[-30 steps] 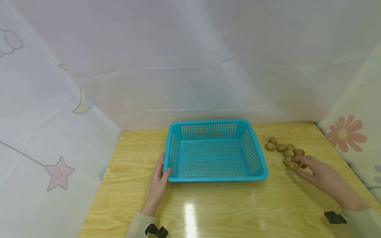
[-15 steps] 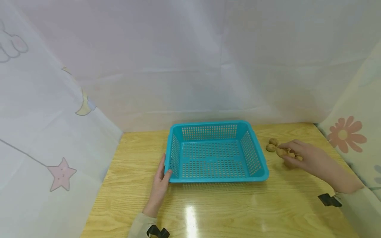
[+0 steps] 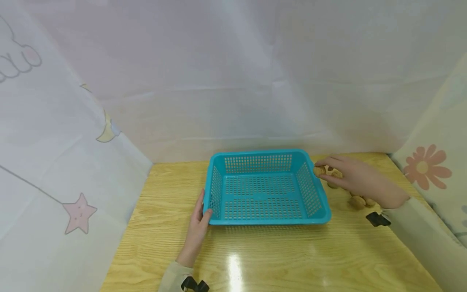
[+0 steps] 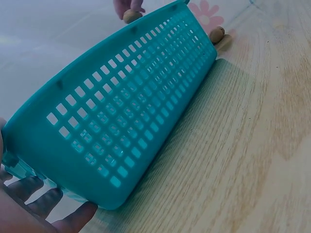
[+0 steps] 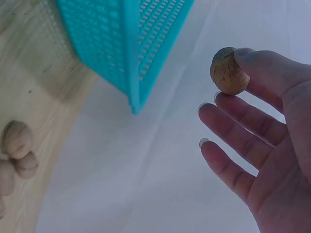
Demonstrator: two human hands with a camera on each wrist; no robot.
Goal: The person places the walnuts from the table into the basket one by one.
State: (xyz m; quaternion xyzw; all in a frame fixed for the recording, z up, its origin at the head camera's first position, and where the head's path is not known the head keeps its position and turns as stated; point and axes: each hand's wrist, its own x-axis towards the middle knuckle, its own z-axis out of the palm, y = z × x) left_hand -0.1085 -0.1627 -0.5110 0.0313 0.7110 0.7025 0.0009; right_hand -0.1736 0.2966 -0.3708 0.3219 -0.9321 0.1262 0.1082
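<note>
A walnut [image 5: 227, 73] is pinched between the thumb and fingertips of my right hand [image 3: 359, 178], just off the right rim of a turquoise plastic basket [image 3: 260, 222]. In the right wrist view the other fingers of that hand spread loosely. My left hand [image 3: 197, 229] grips the basket's near left corner, thumb over the rim and fingers along the outside wall, as the left wrist view shows. Below and behind my right hand lie several more walnuts [image 3: 357, 201] on the table, partly hidden by it. Nothing lies inside the basket.
The yellow wood-grain table [image 3: 277, 259] carries the basket. A pale cloth wall [image 3: 219, 117] stands close behind it, and printed cloth panels with a star [image 3: 79, 213] and a flower [image 3: 422, 166] close off both sides.
From the walnut pile, my right hand has picked up one walnut and carried it left and away from me to the basket's right rim. The left hand keeps its grip on the corner.
</note>
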